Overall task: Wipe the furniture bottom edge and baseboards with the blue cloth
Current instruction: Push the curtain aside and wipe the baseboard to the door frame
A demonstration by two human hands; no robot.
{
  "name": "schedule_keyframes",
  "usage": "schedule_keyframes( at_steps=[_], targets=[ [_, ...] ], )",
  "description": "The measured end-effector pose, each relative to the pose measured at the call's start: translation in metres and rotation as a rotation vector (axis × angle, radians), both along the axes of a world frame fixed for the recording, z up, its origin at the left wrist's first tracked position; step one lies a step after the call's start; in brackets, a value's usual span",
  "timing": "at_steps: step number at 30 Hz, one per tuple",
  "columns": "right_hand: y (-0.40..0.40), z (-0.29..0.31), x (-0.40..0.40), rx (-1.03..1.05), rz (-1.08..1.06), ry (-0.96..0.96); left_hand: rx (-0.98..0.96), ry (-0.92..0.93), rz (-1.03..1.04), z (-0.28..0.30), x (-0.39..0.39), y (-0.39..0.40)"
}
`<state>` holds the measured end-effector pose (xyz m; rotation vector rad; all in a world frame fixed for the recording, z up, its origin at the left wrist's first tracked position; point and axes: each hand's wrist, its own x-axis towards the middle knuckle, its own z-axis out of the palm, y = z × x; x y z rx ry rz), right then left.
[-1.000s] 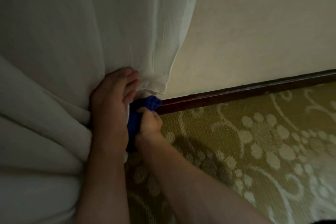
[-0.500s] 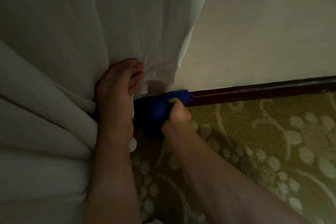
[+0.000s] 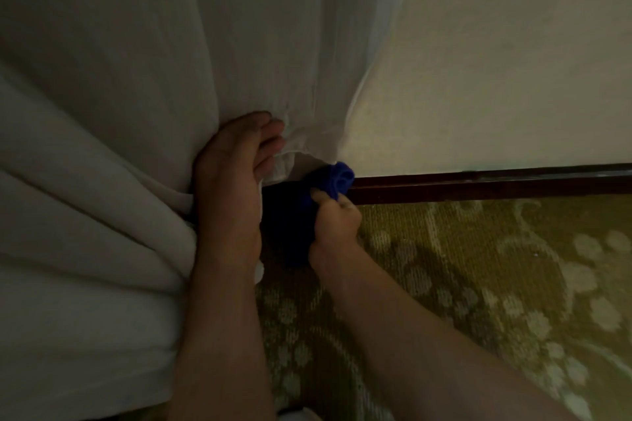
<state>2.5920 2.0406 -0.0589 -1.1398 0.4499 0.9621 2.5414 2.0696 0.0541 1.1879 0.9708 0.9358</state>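
My right hand [image 3: 337,220] grips a bunched blue cloth [image 3: 333,181] and presses it against the left end of a dark brown baseboard [image 3: 478,183] that runs along the foot of a cream wall. My left hand [image 3: 232,178] lies flat with its fingers spread against a white curtain [image 3: 171,61], holding the fabric back to the left and lifting its hem off the floor. Behind the cloth, the part of the baseboard under the curtain is hidden in shadow.
The curtain hangs in thick folds [image 3: 85,249] over the whole left side. A green-gold carpet with a pale floral pattern [image 3: 496,284] covers the floor to the right. The cream wall [image 3: 513,61] rises above the baseboard.
My right hand has slid the blue cloth to the right along the baseboard, out from under the curtain hem. My left hand keeps holding the curtain back.
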Motion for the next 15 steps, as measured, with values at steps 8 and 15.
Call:
schedule_keyframes(
  at_steps=[8,15],
  targets=[
    [0.034,-0.01,-0.035,0.021,0.356,-0.045,0.043,0.048,0.002,-0.008,-0.001,-0.01],
    [-0.032,0.026,0.043,-0.187,-0.099,0.071,-0.039,0.026,0.005,-0.007,0.021,-0.014]
  ],
)
